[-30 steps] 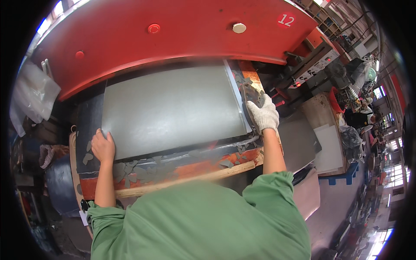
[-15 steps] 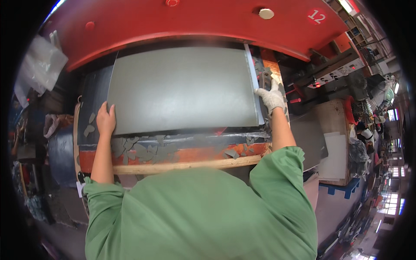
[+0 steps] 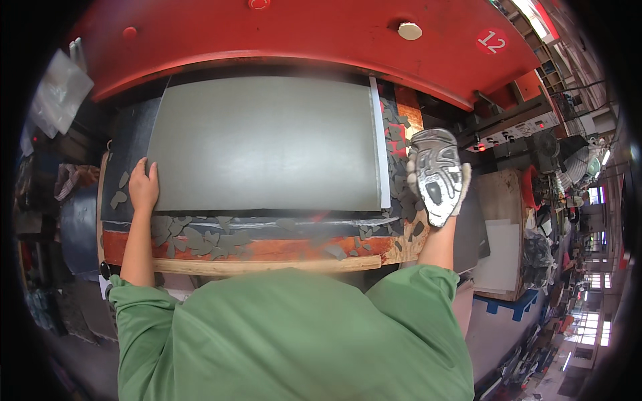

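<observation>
A large grey rectangular sheet (image 3: 267,144) lies flat on the press bed, with a white edge strip (image 3: 379,140) showing along its right side. At its left edge rests my bare left hand (image 3: 144,187), fingers stretched out and thumb apart. My right hand (image 3: 464,177), in a light knitted glove, grips a shiny silver cutting die (image 3: 438,177) shaped like a shoe sole, with openings in it. The die is just right of the sheet, tilted with its patterned face showing. Most of the right fingers are hidden behind the die.
Grey scraps (image 3: 200,239) litter the front ledge, and more scraps (image 3: 394,120) lie right of the sheet. A red machine beam (image 3: 301,33) spans the far side. To the right are a control panel (image 3: 515,130), a board with white sheets (image 3: 501,247) and a blue pallet (image 3: 511,306).
My right hand has come back toward me from the sheet's right edge and now holds the silver die up. My left hand stays at the sheet's left edge.
</observation>
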The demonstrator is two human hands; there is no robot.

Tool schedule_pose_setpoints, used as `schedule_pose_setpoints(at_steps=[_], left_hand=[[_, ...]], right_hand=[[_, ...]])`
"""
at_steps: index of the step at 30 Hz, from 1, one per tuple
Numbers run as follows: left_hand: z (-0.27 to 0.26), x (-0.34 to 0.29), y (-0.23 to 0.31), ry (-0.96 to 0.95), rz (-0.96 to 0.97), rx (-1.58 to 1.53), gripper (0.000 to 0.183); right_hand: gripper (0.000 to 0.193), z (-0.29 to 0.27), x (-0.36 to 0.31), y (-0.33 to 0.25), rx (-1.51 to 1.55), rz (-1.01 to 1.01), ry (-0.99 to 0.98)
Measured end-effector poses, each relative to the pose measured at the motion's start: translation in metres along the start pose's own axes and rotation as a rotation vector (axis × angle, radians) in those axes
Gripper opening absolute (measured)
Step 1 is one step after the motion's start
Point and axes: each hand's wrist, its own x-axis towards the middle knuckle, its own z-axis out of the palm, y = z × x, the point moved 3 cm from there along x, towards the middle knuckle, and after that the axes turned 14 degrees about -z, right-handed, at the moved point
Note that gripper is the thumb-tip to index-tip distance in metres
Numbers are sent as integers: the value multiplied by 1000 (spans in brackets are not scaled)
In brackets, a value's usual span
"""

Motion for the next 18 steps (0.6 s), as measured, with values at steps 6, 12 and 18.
schedule_pose_setpoints(at_steps=[6,12,18], left_hand=[[2,1,0,9,7,-37,41],[-1,0,-5,-72,-103,-241,38],[1,5,-7,-168,-268,-430,39]], right_hand=[[72,-36,7,-6,-379,70,266],[73,-38,4,-3,-459,-264,392],[100,3,-19,24,-38,-30,-42]])
